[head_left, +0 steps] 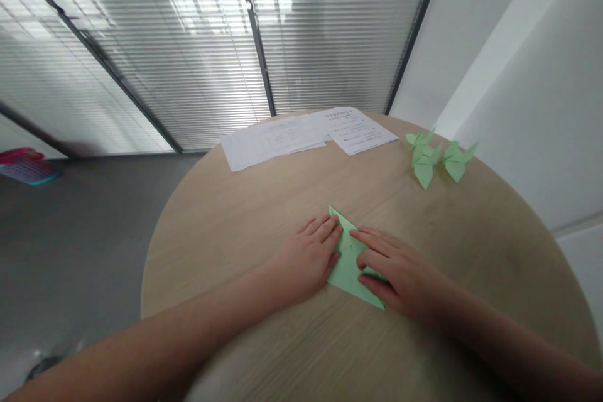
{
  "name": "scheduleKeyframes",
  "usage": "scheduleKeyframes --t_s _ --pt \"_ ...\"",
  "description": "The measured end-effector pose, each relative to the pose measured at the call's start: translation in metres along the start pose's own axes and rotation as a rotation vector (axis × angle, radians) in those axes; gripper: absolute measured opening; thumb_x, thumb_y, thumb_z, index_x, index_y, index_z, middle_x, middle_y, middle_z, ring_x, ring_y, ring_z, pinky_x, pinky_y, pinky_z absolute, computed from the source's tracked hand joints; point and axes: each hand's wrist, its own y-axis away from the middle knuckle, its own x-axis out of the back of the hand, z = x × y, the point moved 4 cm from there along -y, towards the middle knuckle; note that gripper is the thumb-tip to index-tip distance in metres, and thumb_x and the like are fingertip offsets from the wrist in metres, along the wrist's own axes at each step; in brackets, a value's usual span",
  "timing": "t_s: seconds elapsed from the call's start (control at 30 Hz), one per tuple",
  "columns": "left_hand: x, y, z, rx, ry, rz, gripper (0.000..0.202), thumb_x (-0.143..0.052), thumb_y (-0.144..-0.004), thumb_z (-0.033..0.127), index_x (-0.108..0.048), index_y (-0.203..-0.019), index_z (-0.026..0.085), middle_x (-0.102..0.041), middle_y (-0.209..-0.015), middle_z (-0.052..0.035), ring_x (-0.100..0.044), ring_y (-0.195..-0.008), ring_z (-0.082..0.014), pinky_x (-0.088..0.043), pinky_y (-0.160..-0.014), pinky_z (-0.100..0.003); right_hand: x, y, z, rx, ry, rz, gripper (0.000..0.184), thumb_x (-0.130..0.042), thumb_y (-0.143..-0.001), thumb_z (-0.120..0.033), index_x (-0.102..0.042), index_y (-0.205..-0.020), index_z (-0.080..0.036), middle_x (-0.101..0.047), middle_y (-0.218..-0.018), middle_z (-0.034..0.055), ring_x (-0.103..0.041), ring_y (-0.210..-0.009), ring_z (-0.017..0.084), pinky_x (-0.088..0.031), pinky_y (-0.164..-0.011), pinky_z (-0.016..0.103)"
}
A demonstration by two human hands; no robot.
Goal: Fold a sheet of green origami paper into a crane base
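Fingers (325, 229) of your left hand (308, 260) lie stretched out and flat, not curled, their tips resting on the left edge of the green paper triangle (347, 260) near its top corner. Your right hand (400, 270) is spread the same way: its fingers (377, 242) are extended and loose, lying across the right part of the paper and pinning it down without gripping it. Neither hand closes around anything; both press from above.

In the head view, the green paper triangle sits a little below the middle of the frame, flat on the round wooden table (235, 220), between your two hands. One point aims toward the upper part of the frame and another toward the lower right, partly under your right hand.

Toward the top centre of the table, white printed sheets (277, 138) lie side by side, with a single printed page (360, 129) just to their right, overlapping them slightly. To the right of centre, near the table's far edge, two folded green paper figures (424, 157) (456, 160) stand close together, well apart from your hands. Behind the table, glass panels with closed blinds (188, 44) fill the upper frame. At the far left edge, a pink basket (26, 164) sits on the grey floor (94, 232).
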Motion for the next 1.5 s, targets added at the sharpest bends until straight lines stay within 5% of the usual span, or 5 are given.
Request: scheduleKeyframes --t_s 0.3,0.6,1.07,1.27,1.5 --pt "0.004 0.006 0.002 -0.065 0.035 0.274 0.022 -0.057 -0.1 0.025 -0.069 -0.114 0.012 -0.071 -0.12 -0.0126 -0.069 -0.109 -0.027 -0.06 -0.095 -0.044 0.0 0.001 0.0 -0.001 -0.009 0.008 0.006 -0.057 -0.095 -0.02 -0.064 -0.094 -0.02 -0.062 -0.142 0.0173 -0.051 -0.139 0.033 -0.043 -0.114 0.055" --pt "-0.001 0.009 0.004 -0.191 0.027 0.273 0.025 -0.053 -0.102 0.023 -0.071 -0.115 0.01 -0.072 -0.124 -0.0119 -0.062 -0.126 -0.0265 -0.051 -0.11 -0.041 0.002 0.0 0.0 0.001 -0.064 0.016 0.006 -0.057 -0.094 -0.018 -0.063 -0.094 -0.019 -0.064 -0.138 0.0179 -0.051 -0.139 0.031 -0.043 -0.116 0.053" --pt "0.003 0.03 0.016 -0.096 0.046 -0.109 0.072 -0.041 -0.103 0.054 -0.034 -0.156 0.006 -0.027 -0.165 -0.0226 -0.026 -0.153 -0.0374 -0.026 -0.124 -0.056 0.004 0.002 0.004 0.019 -0.083 0.047 0.02 -0.048 -0.097 -0.012 -0.067 -0.097 -0.02 -0.067 -0.136 0.0147 -0.053 -0.139 0.029 -0.046 -0.115 0.05" --pt "0.008 0.018 0.005 -0.154 0.144 -0.012 0.051 -0.046 -0.104 0.042 -0.055 -0.143 0.009 -0.048 -0.155 -0.0203 -0.044 -0.145 -0.0337 -0.036 -0.121 -0.052 0.005 0.004 0.019 -0.07 -0.141 0.135 0.024 -0.049 -0.099 -0.012 -0.07 -0.103 -0.022 -0.068 -0.134 0.0125 -0.066 -0.123 0.022 -0.057 -0.102 0.038" --pt "0.007 0.009 0.001 -0.175 0.196 0.198 0.027 -0.055 -0.101 0.028 -0.071 -0.119 0.016 -0.065 -0.135 -0.014 -0.062 -0.125 -0.0257 -0.051 -0.109 -0.042 0.003 0.005 0.033 -0.116 -0.039 0.224 0.028 -0.067 -0.091 -0.022 -0.07 -0.118 -0.021 -0.073 -0.121 0.0117 -0.065 -0.119 0.03 -0.051 -0.105 0.056"
